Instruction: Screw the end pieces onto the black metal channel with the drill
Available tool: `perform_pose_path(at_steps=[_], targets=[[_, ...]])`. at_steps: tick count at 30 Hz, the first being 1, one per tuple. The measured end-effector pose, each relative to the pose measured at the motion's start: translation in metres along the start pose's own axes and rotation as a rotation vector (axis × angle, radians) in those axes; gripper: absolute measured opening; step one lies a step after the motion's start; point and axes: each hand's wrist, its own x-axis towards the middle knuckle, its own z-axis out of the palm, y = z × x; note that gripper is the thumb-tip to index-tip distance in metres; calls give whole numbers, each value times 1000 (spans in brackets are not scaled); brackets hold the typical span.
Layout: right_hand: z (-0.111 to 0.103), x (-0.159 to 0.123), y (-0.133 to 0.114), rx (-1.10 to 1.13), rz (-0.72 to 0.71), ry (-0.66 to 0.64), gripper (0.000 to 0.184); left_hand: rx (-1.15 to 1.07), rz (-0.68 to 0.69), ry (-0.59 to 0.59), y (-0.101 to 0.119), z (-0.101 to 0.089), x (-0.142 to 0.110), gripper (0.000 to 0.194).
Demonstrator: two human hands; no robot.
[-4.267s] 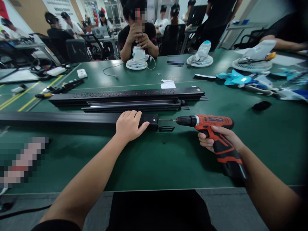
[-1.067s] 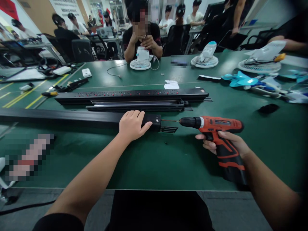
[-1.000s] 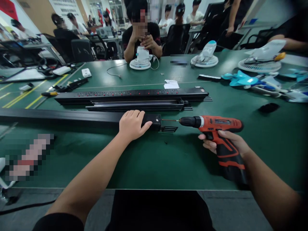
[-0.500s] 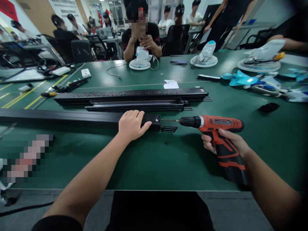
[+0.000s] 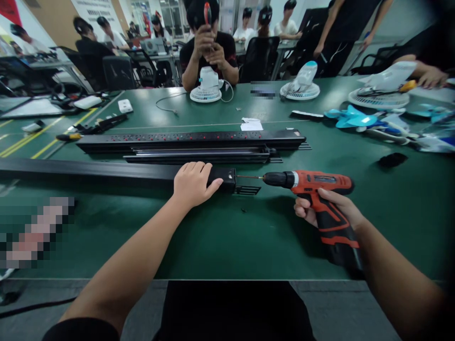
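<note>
My left hand lies over the right part of a long black bar, fingers across its top and thumb towards its end, gripping it against the table. My right hand is wrapped round the handle of a red and black cordless drill. The drill points left, and its long thin bit reaches the bar's end face; whether it sits in a screw cannot be made out. Below the bit, several thin prongs stick out from the bar's end. A small dark piece lies near them.
Behind the bar lie a black power strip with red-marked sockets and an open black channel. Across the green table, a person holds a screwdriver over a white fan. Blue fan blades lie at right.
The view has shifted slightly. My hands, the drill and the bar keep almost the same places relative to each other. A co-worker's hand now shows at the far right.
</note>
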Motion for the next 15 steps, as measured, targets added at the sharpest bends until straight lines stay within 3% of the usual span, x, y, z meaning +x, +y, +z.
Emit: perform_pose_path(at_steps=[15], targets=[[3,0,-1,-28,3,47,33,-3,5,8,1,0,0,56]])
